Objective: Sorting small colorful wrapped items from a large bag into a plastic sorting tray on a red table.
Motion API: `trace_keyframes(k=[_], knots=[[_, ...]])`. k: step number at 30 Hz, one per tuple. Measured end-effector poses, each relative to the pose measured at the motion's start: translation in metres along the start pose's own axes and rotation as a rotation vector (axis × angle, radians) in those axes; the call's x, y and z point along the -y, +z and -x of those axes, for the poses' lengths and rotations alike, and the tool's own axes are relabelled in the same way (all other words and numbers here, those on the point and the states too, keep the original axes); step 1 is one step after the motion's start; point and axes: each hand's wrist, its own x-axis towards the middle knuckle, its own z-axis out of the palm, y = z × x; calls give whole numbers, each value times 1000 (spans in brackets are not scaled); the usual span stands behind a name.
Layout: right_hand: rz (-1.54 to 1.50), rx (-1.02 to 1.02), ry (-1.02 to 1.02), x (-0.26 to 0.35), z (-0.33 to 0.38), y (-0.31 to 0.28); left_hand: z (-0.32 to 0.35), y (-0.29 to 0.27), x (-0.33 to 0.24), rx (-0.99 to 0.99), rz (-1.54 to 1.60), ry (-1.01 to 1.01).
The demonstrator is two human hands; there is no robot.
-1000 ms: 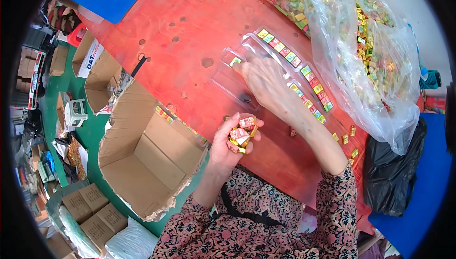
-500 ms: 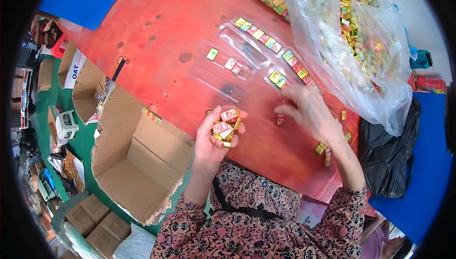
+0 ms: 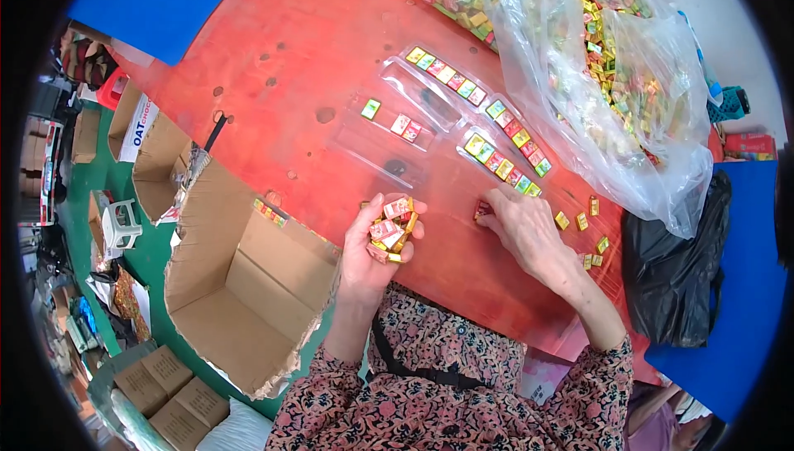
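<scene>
My left hand point(image 3: 374, 246) is cupped at the near edge of the red table point(image 3: 273, 54), holding a heap of small wrapped candies point(image 3: 391, 229) in red, pink and yellow. My right hand point(image 3: 523, 226) lies on the table just right of it, fingertips closed on a red candy point(image 3: 481, 208). Beyond the hands lies a clear plastic tray point(image 3: 430, 108) with rows of coloured candies in its slots; its left slots hold only a few. Several loose yellow candies point(image 3: 581, 221) lie to the right of my right hand.
A big clear plastic bag point(image 3: 612, 79) full of candies lies at the far right of the table. An open empty cardboard box point(image 3: 240, 286) stands at my left, more boxes beyond it. A black bag point(image 3: 678, 277) hangs at the right.
My right hand left the tray, swept to the right side of the table, then came back left to a red candy near my left hand. The left hand kept its heap.
</scene>
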Motion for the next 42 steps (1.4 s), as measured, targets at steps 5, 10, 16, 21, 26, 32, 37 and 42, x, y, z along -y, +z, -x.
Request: trace_keyframes(k=[5, 10, 16, 21, 26, 32, 37, 42], knots=[[34, 89, 133, 10, -1, 1, 0, 0, -2, 23, 33, -11], [-180, -42, 129, 10, -22, -7, -2, 0, -3, 89, 7, -27], [-219, -271, 25, 34, -107, -2, 1, -4, -3, 89, 9, -11], [-75, -266, 2, 33, -142, 32, -1, -5, 0, 99, 14, -16], [-90, -293, -53, 24, -148, 43, -1, -3, -1, 86, 5, -19], [-128, -288, -68, 19, -145, 36, 0, -3, -3, 81, 9, -19], [-54, -292, -101, 14, -146, 39, -1, -1, -1, 87, 3, 5], [-65, -313, -116, 16, -142, 36, -1, -3, 0, 81, -15, 2]])
